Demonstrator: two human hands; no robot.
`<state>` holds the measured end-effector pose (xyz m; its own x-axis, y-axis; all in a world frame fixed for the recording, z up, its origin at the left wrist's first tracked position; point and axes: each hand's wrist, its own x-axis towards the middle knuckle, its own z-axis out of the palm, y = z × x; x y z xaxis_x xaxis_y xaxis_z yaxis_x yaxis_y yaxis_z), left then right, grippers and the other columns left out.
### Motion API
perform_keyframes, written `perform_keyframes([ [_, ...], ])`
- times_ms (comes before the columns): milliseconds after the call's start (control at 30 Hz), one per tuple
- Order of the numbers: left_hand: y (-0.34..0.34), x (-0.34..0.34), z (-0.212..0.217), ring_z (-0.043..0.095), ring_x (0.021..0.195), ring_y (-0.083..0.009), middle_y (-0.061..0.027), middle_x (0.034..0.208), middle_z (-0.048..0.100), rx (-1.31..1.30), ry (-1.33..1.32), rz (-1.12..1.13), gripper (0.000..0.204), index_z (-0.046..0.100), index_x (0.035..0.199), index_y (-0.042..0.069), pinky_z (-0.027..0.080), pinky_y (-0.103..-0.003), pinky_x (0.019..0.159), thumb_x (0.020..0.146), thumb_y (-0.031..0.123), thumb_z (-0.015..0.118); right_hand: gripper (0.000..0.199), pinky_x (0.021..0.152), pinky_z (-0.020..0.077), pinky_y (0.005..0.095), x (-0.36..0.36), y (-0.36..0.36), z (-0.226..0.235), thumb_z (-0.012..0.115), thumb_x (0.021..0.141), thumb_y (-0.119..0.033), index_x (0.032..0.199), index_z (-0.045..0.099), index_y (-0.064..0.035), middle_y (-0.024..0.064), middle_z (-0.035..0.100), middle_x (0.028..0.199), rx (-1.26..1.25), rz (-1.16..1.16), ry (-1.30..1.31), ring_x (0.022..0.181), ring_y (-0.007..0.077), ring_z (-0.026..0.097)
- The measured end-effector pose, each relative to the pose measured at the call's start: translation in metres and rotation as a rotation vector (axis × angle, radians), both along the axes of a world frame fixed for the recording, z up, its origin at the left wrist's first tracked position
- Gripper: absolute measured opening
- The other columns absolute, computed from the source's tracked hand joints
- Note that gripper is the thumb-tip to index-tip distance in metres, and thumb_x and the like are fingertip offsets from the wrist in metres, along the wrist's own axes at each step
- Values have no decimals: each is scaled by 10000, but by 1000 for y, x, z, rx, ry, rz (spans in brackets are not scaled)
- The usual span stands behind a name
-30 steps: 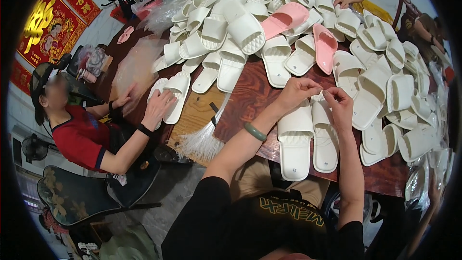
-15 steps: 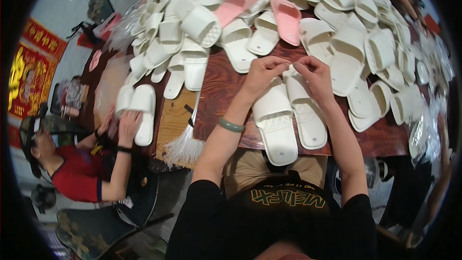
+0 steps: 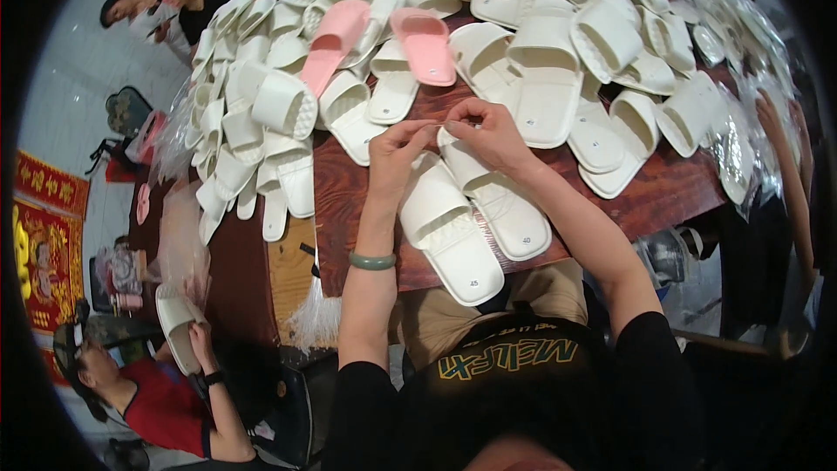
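Observation:
In front of me at the table's near edge, two white slippers lie side by side, a left slipper [image 3: 449, 240] and a right slipper [image 3: 523, 231], with their far ends under my fingers. My left hand [image 3: 397, 153], a green bangle on its wrist, pinches thumb against fingertips. Close beside it, my right hand [image 3: 493, 135] makes a similar pinch. The fingertips nearly meet at the far end of the pair. Whatever they grip is too small to make out.
Heaped white slippers [image 3: 545, 70] and a few pink ones [image 3: 423, 44] cover the far part of the wooden table [image 3: 349, 227]. White strings [image 3: 316, 318] hang at its left edge. A co-worker [image 3: 174, 406] sits left; plastic bags [image 3: 732, 148] lie right.
My view has turned, shifting the table in the picture. Both hands still pinch at the pair's far end. The co-worker at left has lifted a white slipper off the table.

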<state>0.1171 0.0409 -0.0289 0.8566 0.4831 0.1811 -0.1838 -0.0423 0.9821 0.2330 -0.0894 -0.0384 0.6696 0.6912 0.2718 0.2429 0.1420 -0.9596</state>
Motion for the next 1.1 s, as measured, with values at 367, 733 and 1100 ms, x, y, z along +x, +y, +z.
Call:
perform_keyframes([
  [367,-2,8,-5,646,785,-165,-120,890,670,-111,56,-25,173,624,1010,-54,519,-248,707,870,41,586,149,585,430,241,-1,-4,3,665,758,-118,783,636,26,47,596,767,96,-27,59,665,84,520],
  [733,4,6,-12,618,758,-112,-77,871,667,-161,7,-43,143,656,972,-26,500,-216,679,860,52,614,130,549,422,237,-2,3,0,657,749,-101,750,620,23,26,569,694,174,46,100,620,78,504],
  [1100,7,1,-1,520,570,-109,-37,745,572,-161,-96,26,113,547,963,29,478,-240,579,935,133,514,277,601,467,314,8,1,-1,620,796,-253,839,657,19,134,636,688,48,21,-127,622,175,588],
])
